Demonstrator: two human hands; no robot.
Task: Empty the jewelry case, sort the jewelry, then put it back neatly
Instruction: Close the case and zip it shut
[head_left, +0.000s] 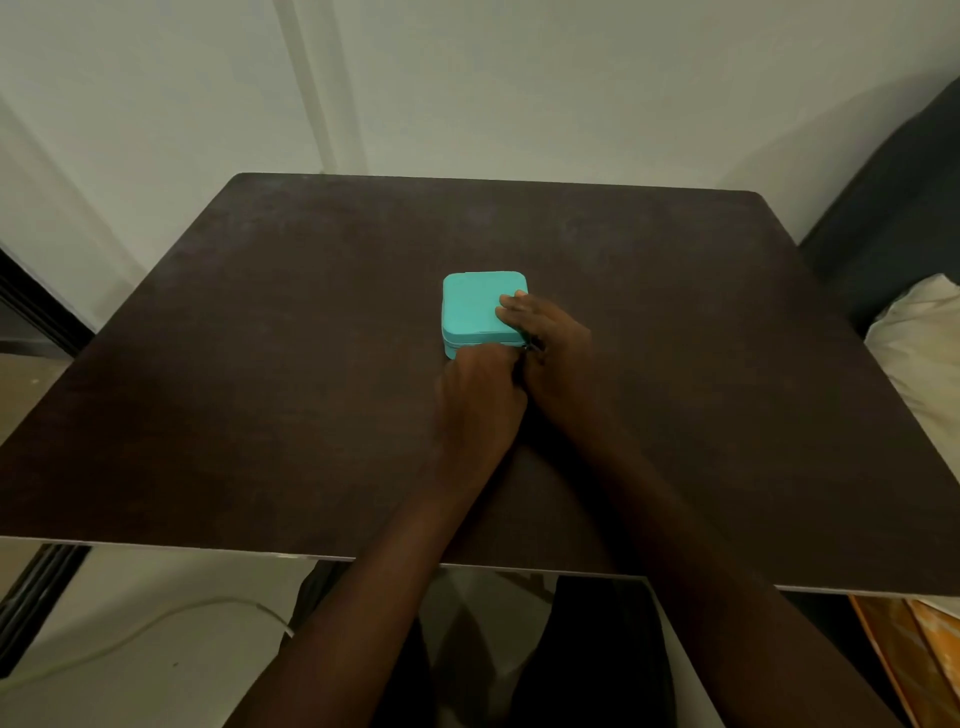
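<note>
1. Right hand (550, 353) first: it's draped over the near right corner of the turquoise jewelry case (480, 306), fingers (511, 306) laid flat and loosely spread on the lid. The thumb side drops down by the zip line at that corner, but whether it's pinching the small dark zip pull (531, 347) there, I cannot tell.
2. Left hand (480, 400) now: knuckles up, fingers curled in and pressed against the case's near side, right up against the other hand. What those fingertips are gripping is hidden under the hand itself.
3. The case is lying flat, lid down and closed, zip seam running along the front edge. No jewelry showing anywhere.
4. It's sitting near the middle of a dark brown table (260, 364), well clear of every edge.
5. Both forearms come in from the near edge, converging on the case.
6. Further out: pale wall behind, a white cable (156, 623) on the floor lower left, a pale cushion (919, 353) off to the right.
</note>
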